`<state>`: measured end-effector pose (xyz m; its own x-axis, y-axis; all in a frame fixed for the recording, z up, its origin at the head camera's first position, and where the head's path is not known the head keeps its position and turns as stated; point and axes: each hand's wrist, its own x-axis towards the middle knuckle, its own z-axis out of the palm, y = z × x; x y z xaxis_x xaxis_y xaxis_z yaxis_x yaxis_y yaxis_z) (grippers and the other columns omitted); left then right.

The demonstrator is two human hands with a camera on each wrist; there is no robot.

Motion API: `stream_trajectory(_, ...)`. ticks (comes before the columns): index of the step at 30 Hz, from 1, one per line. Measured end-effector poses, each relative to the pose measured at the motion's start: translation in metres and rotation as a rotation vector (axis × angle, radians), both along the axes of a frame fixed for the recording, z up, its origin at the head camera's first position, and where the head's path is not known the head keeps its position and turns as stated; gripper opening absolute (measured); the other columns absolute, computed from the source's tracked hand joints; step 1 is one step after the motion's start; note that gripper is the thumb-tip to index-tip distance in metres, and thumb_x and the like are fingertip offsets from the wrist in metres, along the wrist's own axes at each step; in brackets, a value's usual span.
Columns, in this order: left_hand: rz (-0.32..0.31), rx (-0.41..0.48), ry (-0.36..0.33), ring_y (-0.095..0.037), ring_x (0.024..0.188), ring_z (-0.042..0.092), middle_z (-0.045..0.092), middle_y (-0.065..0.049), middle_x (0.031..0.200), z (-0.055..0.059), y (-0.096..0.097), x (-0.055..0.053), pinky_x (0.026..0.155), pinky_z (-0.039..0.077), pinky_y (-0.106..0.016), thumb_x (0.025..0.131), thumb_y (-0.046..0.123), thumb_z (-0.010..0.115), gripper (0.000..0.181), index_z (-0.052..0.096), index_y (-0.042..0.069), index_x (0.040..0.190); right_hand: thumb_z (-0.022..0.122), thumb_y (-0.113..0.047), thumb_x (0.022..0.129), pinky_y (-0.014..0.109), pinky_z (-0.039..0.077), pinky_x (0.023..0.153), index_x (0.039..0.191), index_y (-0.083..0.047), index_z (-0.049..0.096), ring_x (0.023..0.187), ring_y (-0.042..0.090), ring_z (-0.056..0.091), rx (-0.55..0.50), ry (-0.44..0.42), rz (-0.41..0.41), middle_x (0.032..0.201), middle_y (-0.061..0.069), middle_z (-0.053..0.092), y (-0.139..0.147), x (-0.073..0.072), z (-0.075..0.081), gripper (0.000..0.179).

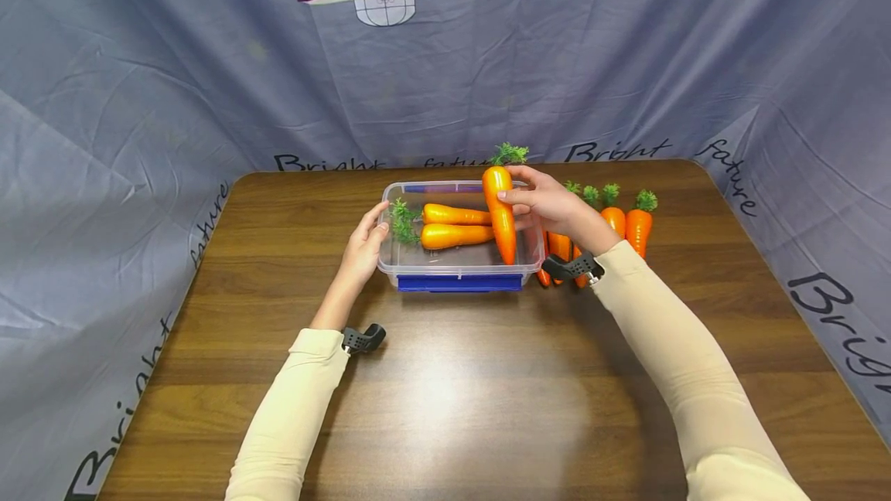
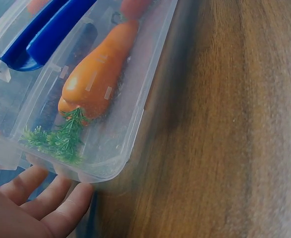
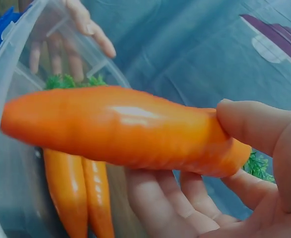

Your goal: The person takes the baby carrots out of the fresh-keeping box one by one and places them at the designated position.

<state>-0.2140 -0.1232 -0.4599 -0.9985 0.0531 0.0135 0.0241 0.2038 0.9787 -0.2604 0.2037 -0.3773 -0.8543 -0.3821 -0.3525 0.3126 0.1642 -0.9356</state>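
A carrot (image 1: 498, 207) with a green leafy top is in my right hand (image 1: 546, 201), pinched near its thick end between thumb and fingers. Its pointed end hangs down over the right part of a clear plastic box (image 1: 459, 269) with blue clips. Two more orange carrots (image 1: 452, 236) lie side by side inside the box, their leafy tops (image 2: 61, 139) toward its left end. My left hand (image 1: 362, 247) rests at that left end, its fingers (image 2: 66, 206) extended against the outer wall. Nothing else is held by the left hand.
Several carrots (image 1: 638, 230) lie in a row right of the box, partly hidden by my right forearm. The box stands near the back of a wooden table (image 1: 445, 385). A grey-blue curtain (image 1: 445, 91) with printed lamps and lettering hangs behind and at both sides.
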Motion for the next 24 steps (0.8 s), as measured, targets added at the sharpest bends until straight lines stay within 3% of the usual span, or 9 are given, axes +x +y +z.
stream_trajectory(4, -0.001, 0.006, -0.001, -0.037, 0.147, 0.042, 0.032, -0.013, 0.167, 0.0, 0.001, 0.001, 0.125, 0.033, -0.049, 0.108, 0.012, 0.042, 0.048, 0.04, 0.008, 0.156, 0.057, -0.018, 0.103, 0.032, 0.062, 0.074, 0.161, -0.015, 0.018, 0.086, 0.014, 0.071, -0.061, -0.023, -0.032, 0.115, 0.003, 0.06, 0.018, 0.003, 0.006, 0.07)
stream_trajectory(13, -0.011, 0.029, -0.008, -0.037, 0.15, 0.038, 0.029, -0.013, 0.168, -0.001, -0.001, -0.001, 0.126, 0.029, -0.049, 0.109, 0.014, 0.041, 0.048, 0.038, 0.008, 0.157, 0.057, -0.012, 0.103, 0.033, 0.063, 0.069, 0.144, -0.024, 0.035, 0.081, 0.015, 0.072, -0.274, -0.111, -0.154, 0.097, -0.001, 0.069, 0.065, 0.015, 0.011, 0.048)
stream_trajectory(18, -0.006, 0.024, -0.007, -0.037, 0.148, 0.04, 0.03, -0.013, 0.168, 0.0, 0.0, 0.0, 0.126, 0.031, -0.049, 0.108, 0.013, 0.042, 0.048, 0.04, 0.009, 0.156, 0.055, -0.011, 0.104, 0.031, 0.062, 0.066, 0.134, -0.027, 0.04, 0.078, 0.014, 0.071, -0.303, -0.111, -0.19, 0.094, -0.002, 0.072, 0.089, 0.023, 0.009, 0.037)
stream_trajectory(24, -0.012, 0.024, -0.012, -0.037, 0.15, 0.037, 0.028, -0.014, 0.168, 0.0, 0.0, 0.0, 0.126, 0.03, -0.049, 0.108, 0.013, 0.041, 0.049, 0.038, 0.009, 0.157, 0.054, -0.012, 0.105, 0.028, 0.059, 0.063, 0.134, -0.027, 0.04, 0.068, 0.011, 0.061, -0.31, -0.102, -0.217, 0.089, -0.003, 0.068, 0.113, 0.031, 0.003, 0.035)
